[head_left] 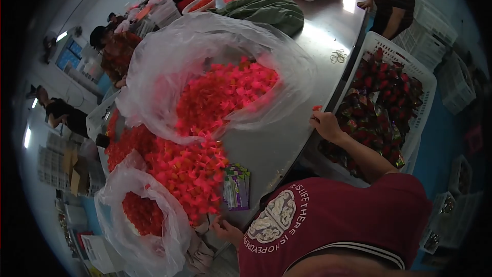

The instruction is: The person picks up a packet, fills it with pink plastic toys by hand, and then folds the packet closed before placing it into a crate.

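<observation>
My right hand [326, 124] is above the table's right edge, fingers closed on a small red-orange plastic piece [317, 107]. Close by on that side is a white crate [428, 83] full of dark red and green shiny packets [376, 102]. My left hand [228, 232] is low at the table's near edge, beside a loose heap of bright pink-red plastic pieces [187, 169]. Its fingers are drawn together; whatever is between them is too small to make out. A stack of purple and green printed cards [236, 187] lies near that hand.
A large clear plastic bag [154, 66] spills more pink-red pieces onto the metal table [271, 143]. Another bag [177, 236] of red pieces stands at the near left. Rubber bands [338, 56] and green cloth [266, 10] lie farther back. Other people [392, 0] stand around the table.
</observation>
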Tool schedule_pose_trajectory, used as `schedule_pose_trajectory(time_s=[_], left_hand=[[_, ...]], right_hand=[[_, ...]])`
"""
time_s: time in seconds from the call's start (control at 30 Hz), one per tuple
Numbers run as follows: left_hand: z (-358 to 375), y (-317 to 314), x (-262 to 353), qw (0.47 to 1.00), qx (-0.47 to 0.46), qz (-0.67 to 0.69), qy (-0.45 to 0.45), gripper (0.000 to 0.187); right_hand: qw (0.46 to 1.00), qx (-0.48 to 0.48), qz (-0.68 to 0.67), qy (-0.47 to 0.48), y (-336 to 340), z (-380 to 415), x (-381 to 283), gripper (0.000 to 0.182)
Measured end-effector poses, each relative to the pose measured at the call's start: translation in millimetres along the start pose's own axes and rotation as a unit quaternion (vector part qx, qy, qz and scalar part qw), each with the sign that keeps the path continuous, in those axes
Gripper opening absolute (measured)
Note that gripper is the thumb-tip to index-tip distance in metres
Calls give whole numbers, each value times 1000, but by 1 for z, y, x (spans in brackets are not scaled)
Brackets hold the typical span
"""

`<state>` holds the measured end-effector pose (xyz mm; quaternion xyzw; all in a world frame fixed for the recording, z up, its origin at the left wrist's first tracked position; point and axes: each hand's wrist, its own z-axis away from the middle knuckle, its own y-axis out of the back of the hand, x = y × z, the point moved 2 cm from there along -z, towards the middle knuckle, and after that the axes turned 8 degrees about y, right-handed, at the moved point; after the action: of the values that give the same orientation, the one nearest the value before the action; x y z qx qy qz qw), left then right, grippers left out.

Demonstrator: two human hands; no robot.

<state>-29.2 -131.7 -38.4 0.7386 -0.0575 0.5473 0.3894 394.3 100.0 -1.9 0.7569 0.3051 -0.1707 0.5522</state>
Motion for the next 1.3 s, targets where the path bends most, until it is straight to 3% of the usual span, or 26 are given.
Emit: schedule_pose_trajectory(time_s=[0.17,0.27,0.4,0.5,0.57,0.7,0.8,0.87,0.97,1.1,1.2,1.27,1.3], left_hand=[[-1,1,3,999,-1,-38,-18,21],[-3,4,4,995,-8,-66,-73,16],[0,4,12,997,-6,-74,-27,13],[-2,3,7,996,13,-75,-55,13],[-2,2,10,996,17,-77,-50,13],[1,-3,21,995,24,-87,-38,12],[-4,-17,49,992,8,-90,-83,12],[-13,-38,74,962,-56,-123,-237,15],[-29,-71,92,961,-99,-139,-219,17],[-42,-97,90,948,-116,-241,-171,26],[-42,-101,88,944,-116,-266,-159,27],[-44,-101,89,941,-117,-274,-163,26],[-44,-101,89,934,-118,-290,-171,23]], right_hand=[[996,-13,-28,89,-15,-3,-16,11],[987,-2,-46,151,-30,-4,-23,9],[982,-76,-120,127,-53,-9,-37,10],[967,-112,-162,159,-78,-22,-67,8],[937,-134,-207,248,-97,-30,-94,8],[905,-212,-215,299,-132,-46,-144,10],[888,-175,-221,364,-162,-61,-182,11],[858,-142,-223,441,-179,-67,-205,15],[835,-130,-151,512,-212,-66,-223,22],[830,-173,-81,524,-220,-61,-213,26],[866,-143,-158,452,-202,-60,-195,31],[905,-194,-289,246,-197,-62,-178,28],[905,-195,-289,244,-195,-62,-171,28]])
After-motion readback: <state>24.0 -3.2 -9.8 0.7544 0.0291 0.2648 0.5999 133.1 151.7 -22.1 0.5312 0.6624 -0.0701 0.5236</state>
